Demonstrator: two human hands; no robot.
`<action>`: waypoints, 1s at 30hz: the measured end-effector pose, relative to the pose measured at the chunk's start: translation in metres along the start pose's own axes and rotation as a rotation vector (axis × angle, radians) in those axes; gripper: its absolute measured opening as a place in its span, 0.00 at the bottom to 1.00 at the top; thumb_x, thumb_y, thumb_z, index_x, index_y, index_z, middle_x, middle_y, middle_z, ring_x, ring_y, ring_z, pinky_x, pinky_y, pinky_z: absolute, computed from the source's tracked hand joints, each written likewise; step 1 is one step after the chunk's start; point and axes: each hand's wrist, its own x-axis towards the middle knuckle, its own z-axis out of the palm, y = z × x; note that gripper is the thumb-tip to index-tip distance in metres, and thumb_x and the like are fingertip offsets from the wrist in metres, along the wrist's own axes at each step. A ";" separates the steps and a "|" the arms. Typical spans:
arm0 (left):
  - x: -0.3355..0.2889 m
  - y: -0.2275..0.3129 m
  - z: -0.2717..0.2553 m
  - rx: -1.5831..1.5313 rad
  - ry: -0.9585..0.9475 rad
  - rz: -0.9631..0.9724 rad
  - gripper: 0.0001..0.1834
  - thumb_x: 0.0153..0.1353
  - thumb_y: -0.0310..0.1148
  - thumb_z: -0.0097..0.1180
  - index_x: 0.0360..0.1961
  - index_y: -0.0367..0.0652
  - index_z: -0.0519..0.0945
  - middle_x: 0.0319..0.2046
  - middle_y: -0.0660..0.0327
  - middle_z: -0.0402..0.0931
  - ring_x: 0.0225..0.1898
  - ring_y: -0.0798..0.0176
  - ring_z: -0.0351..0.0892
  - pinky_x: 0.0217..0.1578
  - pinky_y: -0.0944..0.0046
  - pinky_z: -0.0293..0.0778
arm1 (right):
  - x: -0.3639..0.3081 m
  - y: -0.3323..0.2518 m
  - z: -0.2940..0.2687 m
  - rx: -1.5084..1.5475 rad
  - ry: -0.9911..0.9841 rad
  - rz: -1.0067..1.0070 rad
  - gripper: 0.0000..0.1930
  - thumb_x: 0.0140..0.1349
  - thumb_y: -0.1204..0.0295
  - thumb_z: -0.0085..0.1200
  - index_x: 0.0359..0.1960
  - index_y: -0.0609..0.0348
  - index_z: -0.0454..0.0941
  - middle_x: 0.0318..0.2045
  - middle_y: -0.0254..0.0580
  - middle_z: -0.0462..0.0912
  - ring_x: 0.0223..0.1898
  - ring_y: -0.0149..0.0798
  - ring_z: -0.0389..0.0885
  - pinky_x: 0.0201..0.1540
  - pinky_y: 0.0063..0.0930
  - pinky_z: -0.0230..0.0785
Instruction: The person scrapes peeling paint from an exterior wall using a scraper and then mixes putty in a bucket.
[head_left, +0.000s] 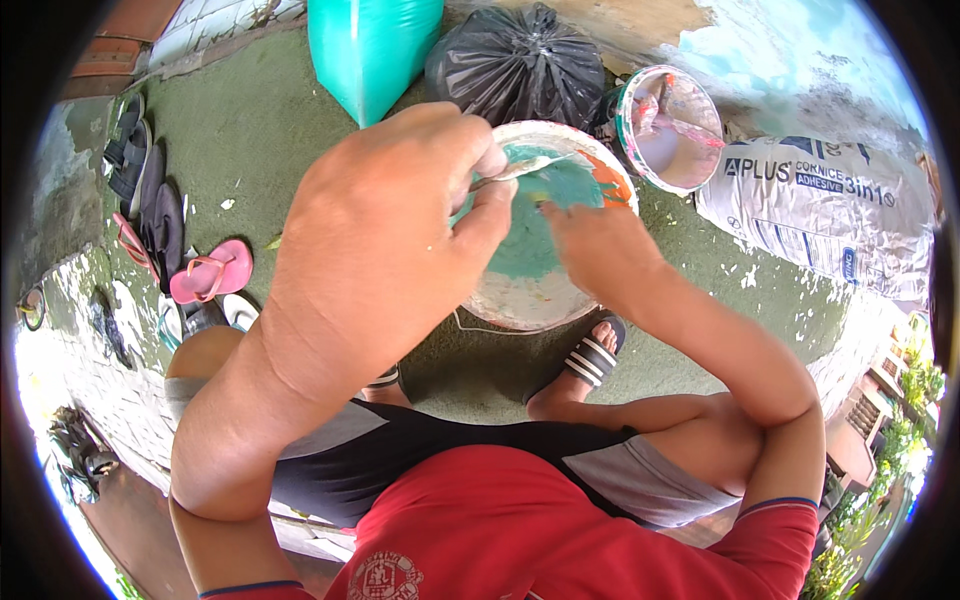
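Raised over a round bucket (520, 308), my left hand (390, 215) pinches a thin, pale-smeared tool (522, 168) between thumb and fingertips. The tool's tip points right, and its exact kind is unclear. Green paint-like stuff (525, 240) coats or fills the bucket, with an orange patch on the inner wall at the right. My right hand (605, 245) reaches over the bucket's right side with its fingers closed and the fingertips near the green surface. A small yellowish-dark bit shows at those fingertips; what they hold is too small to name.
Beyond the bucket stand a turquoise sack (375, 50) and a tied black plastic bag (515, 70). A smaller pail (670, 160) with pinkish smears is at the right, beside a white printed sack (820, 215). Pink flip-flops (215, 270) and dark sandals (128, 150) lie left.
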 end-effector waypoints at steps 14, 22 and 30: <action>0.000 -0.004 -0.002 0.010 0.009 0.028 0.07 0.56 0.22 0.67 0.34 0.36 0.80 0.21 0.63 0.64 0.22 0.69 0.63 0.24 0.65 0.63 | 0.004 -0.010 0.007 -0.043 0.021 -0.081 0.14 0.59 0.79 0.55 0.47 0.66 0.78 0.36 0.50 0.86 0.35 0.47 0.89 0.33 0.40 0.81; 0.001 0.001 -0.002 0.008 0.000 0.009 0.07 0.57 0.21 0.67 0.34 0.36 0.80 0.21 0.66 0.64 0.23 0.72 0.62 0.24 0.67 0.62 | -0.008 0.012 -0.024 -0.029 0.058 0.021 0.18 0.64 0.70 0.55 0.56 0.59 0.81 0.30 0.49 0.84 0.28 0.48 0.86 0.31 0.45 0.78; 0.002 0.000 -0.002 -0.032 0.009 -0.025 0.07 0.57 0.21 0.67 0.34 0.36 0.80 0.21 0.66 0.63 0.22 0.73 0.61 0.24 0.67 0.61 | 0.001 0.015 -0.048 0.085 0.215 0.008 0.10 0.62 0.72 0.54 0.41 0.62 0.82 0.28 0.49 0.85 0.31 0.51 0.88 0.33 0.44 0.81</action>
